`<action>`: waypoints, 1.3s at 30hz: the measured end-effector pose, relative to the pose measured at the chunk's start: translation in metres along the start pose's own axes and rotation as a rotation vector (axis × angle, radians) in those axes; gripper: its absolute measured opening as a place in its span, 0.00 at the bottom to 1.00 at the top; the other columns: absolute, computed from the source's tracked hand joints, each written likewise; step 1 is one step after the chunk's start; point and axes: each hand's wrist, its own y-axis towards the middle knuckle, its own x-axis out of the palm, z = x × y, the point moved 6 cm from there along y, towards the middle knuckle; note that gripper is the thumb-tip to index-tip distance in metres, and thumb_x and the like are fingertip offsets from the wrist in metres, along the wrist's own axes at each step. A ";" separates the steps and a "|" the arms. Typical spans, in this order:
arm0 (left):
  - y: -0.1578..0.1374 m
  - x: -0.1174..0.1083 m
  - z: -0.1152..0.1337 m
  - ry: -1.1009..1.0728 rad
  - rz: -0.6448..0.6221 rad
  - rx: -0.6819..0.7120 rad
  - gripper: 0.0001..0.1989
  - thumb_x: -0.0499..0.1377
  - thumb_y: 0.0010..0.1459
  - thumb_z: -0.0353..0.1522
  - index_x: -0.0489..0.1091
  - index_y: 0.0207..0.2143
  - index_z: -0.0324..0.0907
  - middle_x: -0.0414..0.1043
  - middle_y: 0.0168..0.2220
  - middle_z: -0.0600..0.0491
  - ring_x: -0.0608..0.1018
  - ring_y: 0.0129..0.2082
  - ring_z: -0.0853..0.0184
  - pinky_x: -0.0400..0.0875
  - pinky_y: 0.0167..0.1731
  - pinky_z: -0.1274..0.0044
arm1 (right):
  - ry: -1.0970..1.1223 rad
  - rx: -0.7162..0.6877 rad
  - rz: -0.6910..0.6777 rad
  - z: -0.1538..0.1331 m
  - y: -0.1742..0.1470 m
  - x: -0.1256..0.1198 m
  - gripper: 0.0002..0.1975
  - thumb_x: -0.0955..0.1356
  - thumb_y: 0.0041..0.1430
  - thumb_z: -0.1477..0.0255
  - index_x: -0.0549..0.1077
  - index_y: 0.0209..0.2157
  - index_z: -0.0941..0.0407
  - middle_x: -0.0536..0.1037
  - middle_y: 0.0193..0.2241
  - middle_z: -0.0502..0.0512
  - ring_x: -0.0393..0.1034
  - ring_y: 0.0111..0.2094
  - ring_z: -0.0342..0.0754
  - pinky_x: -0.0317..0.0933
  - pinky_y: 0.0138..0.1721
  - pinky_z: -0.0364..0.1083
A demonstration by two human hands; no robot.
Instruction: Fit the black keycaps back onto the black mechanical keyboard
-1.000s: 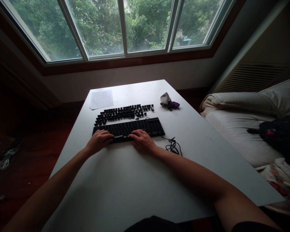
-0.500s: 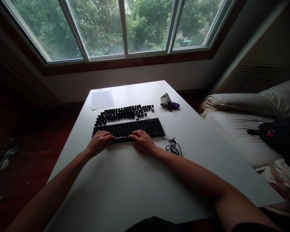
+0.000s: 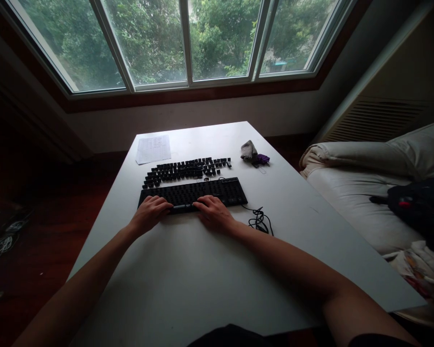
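A black keyboard point(image 3: 183, 195) lies on the white table in front of me. My left hand point(image 3: 152, 210) rests over its front left part, fingers bent and close together, with a digit reaching the left end of the space bar point(image 3: 183, 206). From the other side my right hand point(image 3: 212, 209) covers the front edge, its fingers curled onto the keyboard and a digit at the bar's right end. The fingers' undersides are hidden. Just behind the keyboard several loose black keycaps point(image 3: 181, 169) stand in rows.
A bundled black cable point(image 3: 260, 220) lies right of the keyboard. A printed sheet point(image 3: 153, 149) is at the table's far left; a grey cloth point(image 3: 248, 151) and a purple item point(image 3: 263, 158) lie far right. Beside the table stands a pale sofa point(image 3: 347, 193) with a dark bag point(image 3: 419, 202).
Both hands keep nearly the same place on the keyboard. The whole view has shifted very slightly.
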 end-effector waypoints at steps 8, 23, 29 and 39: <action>-0.005 0.000 -0.013 -0.149 0.057 -0.154 0.12 0.54 0.67 0.37 0.75 0.48 0.48 0.76 0.44 0.50 0.74 0.42 0.60 0.67 0.44 0.67 | 0.002 -0.004 0.004 0.000 0.000 0.001 0.22 0.68 0.63 0.70 0.70 0.58 0.55 0.71 0.55 0.63 0.62 0.56 0.58 0.60 0.56 0.58; -0.004 0.002 -0.014 -0.212 0.007 -0.184 0.13 0.55 0.67 0.40 0.77 0.47 0.50 0.77 0.42 0.50 0.74 0.42 0.60 0.68 0.44 0.66 | 0.016 0.007 -0.006 0.000 0.000 0.000 0.23 0.68 0.63 0.70 0.70 0.59 0.55 0.71 0.55 0.64 0.62 0.56 0.58 0.60 0.56 0.58; -0.003 -0.001 -0.010 -0.120 0.017 -0.148 0.14 0.53 0.68 0.39 0.76 0.47 0.49 0.77 0.42 0.50 0.74 0.41 0.60 0.66 0.42 0.67 | 0.019 0.010 -0.013 -0.001 0.000 0.000 0.23 0.68 0.62 0.70 0.70 0.59 0.55 0.71 0.55 0.64 0.62 0.57 0.58 0.60 0.55 0.58; -0.006 0.001 -0.003 0.015 0.033 -0.052 0.12 0.53 0.69 0.35 0.74 0.48 0.47 0.76 0.44 0.49 0.74 0.41 0.60 0.64 0.44 0.66 | 0.026 0.013 -0.006 -0.001 0.001 0.001 0.23 0.68 0.62 0.70 0.70 0.59 0.55 0.71 0.54 0.64 0.62 0.56 0.58 0.60 0.56 0.58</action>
